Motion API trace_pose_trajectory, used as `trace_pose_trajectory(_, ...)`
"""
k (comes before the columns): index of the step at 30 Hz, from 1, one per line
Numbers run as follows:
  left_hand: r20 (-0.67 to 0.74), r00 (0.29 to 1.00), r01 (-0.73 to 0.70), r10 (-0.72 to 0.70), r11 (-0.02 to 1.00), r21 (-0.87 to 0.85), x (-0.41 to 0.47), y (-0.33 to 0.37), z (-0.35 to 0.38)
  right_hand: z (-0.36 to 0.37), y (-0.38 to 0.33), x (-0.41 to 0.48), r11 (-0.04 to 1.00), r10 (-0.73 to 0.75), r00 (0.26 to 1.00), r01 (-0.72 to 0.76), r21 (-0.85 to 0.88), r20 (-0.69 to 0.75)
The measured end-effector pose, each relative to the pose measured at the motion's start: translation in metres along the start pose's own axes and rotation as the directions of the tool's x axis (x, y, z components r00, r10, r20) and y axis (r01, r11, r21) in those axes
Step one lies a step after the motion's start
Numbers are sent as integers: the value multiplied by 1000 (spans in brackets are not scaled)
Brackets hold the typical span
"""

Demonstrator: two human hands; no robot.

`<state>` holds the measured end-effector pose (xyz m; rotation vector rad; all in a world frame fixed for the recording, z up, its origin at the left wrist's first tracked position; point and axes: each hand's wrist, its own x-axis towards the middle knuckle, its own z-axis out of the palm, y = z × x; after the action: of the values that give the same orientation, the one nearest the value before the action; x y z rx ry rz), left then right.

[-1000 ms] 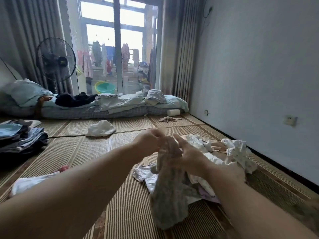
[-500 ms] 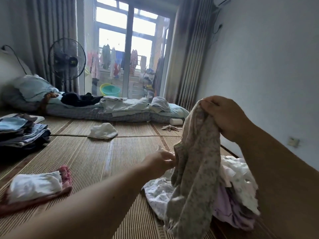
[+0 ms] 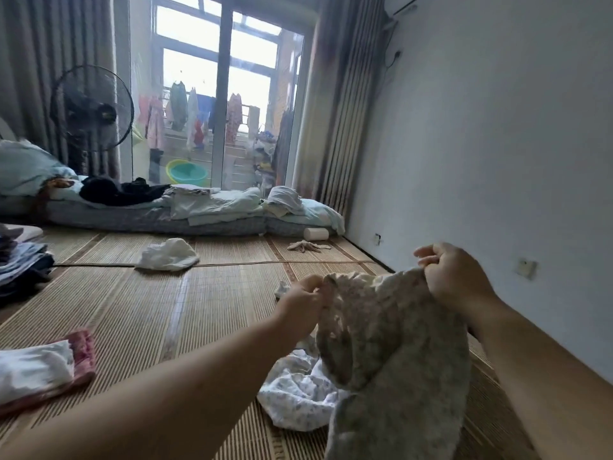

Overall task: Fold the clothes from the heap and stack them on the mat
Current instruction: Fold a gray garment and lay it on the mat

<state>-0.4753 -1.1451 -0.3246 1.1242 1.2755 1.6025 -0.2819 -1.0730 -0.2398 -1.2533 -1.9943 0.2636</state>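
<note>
A beige speckled garment [image 3: 394, 346] hangs in front of me, held up by its top edge. My left hand [image 3: 303, 302] pinches its left corner and my right hand [image 3: 454, 277] grips its right corner, so the cloth is spread between them. Under it lies the heap, of which a white printed piece [image 3: 295, 396] shows on the woven mat [image 3: 185, 307]. At the lower left sits a folded stack: white cloth [image 3: 33, 366] on a pink piece [image 3: 84, 350].
A pile of dark and blue clothes [image 3: 23, 263] lies at the left edge. A loose white cloth [image 3: 167, 255] and a small beige item [image 3: 306, 245] lie further out. A floor mattress with bedding [image 3: 199, 210], a fan [image 3: 91, 109] and the wall [image 3: 497, 161] bound the room.
My right hand has come down from high up and moved right. My left hand rose to the garment's top edge. The cloth went from hanging in a bunch to being spread between both hands.
</note>
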Motion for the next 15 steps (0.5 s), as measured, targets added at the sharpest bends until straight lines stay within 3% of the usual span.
trace_pose_trajectory(2,-54,998,-19,24,996,92,6,2,-4,15,3,-18,994,-9,973,-16,104,232)
trace_pose_trajectory(4,-35,999,-18,24,989,147,8,4,-3,30,-10,-38,965,-55,893,-67,253,446)
trace_pose_trajectory(6,23,1000,-19,13,965,262,4,8,2,48,-21,-51,978,-131,853,28,206,505)
trace_pose_trajectory(9,121,993,-51,12,945,322,-4,22,5,58,-32,-48,969,-188,900,236,-76,393)
trace_pose_trajectory(11,134,982,-176,130,881,439,-5,35,0,47,-40,-32,965,-190,951,227,-132,244)
trace_pose_trajectory(13,179,962,-271,205,652,708,-5,50,-6,27,-54,-13,964,-226,967,240,-118,119)
trace_pose_trajectory(14,185,950,-297,252,539,788,-5,56,-8,18,-62,-4,955,-275,958,283,-95,82)
trace_pose_trajectory(15,208,937,-326,281,489,809,-5,61,-6,10,-72,3,943,-315,947,320,-88,63)
